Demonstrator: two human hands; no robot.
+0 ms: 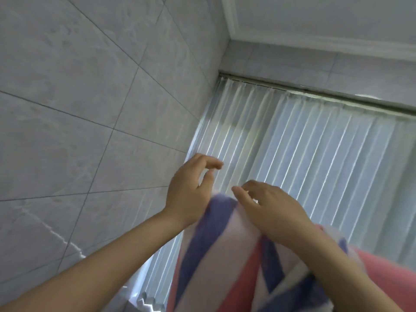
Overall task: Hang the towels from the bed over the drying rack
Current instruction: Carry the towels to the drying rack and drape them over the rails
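Observation:
A striped towel in pink, white and blue hangs raised in front of me, filling the lower middle of the view. My right hand rests on its top edge with the fingers spread and relaxed. My left hand is just left of the towel's top, fingers loosely curled, thumb and forefinger apart, holding nothing that I can see. Whatever the towel hangs over is hidden beneath it; no drying rack is visible.
The camera points upward. A grey tiled wall fills the left. Vertical white blinds cover a window behind the towel, with the ceiling and its moulding above.

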